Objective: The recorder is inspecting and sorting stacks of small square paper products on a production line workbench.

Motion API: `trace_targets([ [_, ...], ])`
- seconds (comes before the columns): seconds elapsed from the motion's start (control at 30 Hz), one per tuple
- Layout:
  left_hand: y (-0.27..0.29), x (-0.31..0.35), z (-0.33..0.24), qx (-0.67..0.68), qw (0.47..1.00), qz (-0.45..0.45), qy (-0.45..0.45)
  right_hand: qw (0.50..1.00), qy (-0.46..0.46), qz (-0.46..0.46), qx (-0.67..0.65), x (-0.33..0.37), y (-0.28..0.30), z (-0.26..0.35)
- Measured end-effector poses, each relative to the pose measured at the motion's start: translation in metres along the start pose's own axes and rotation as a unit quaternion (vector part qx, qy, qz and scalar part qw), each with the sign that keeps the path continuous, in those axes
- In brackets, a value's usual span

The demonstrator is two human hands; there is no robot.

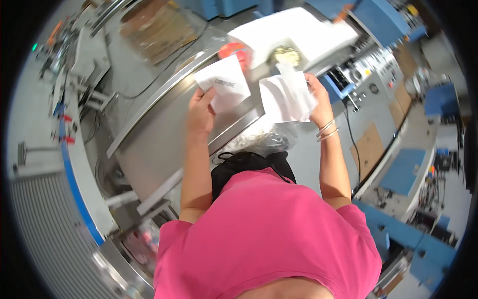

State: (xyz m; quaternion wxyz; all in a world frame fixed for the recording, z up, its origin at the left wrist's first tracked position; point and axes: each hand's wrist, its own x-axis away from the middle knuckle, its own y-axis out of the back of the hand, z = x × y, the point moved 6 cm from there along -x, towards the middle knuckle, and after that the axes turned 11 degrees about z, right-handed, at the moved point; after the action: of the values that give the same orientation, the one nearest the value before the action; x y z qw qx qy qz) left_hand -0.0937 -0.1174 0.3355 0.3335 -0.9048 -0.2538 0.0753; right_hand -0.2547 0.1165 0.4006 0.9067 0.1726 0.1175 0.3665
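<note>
White bundle (283, 102) blurred, layers indistinct | right hand (321, 102) partly covered by it | bundle grasped there, beside steel table (154, 149) | flat white packet (229, 84) pinched by left hand (201, 112), over table

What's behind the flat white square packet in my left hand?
Part of a rounded red object shows past the upper edge of the packet, and grey metal table beside it. Whatever lies directly behind is covered.
</note>
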Motion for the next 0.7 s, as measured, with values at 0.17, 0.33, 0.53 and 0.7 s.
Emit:
trace_targets([
  [0.17,0.019,0.067,-0.056,0.031,0.994,0.003,-0.105,0.902,0.133,-0.006,0.411,-0.008,-0.068,0.073],
  [0.33,0.029,0.161,-0.097,0.031,0.963,-0.07,-0.259,0.842,0.319,0.079,0.428,0.005,-0.143,0.115],
  [0.53,0.023,0.305,-0.099,0.06,0.9,-0.16,-0.401,0.785,0.475,0.269,0.292,0.093,-0.235,0.153],
  [0.7,-0.002,0.406,-0.085,0.016,0.858,-0.255,-0.445,0.745,0.448,0.488,0.073,0.167,-0.278,0.173],
])
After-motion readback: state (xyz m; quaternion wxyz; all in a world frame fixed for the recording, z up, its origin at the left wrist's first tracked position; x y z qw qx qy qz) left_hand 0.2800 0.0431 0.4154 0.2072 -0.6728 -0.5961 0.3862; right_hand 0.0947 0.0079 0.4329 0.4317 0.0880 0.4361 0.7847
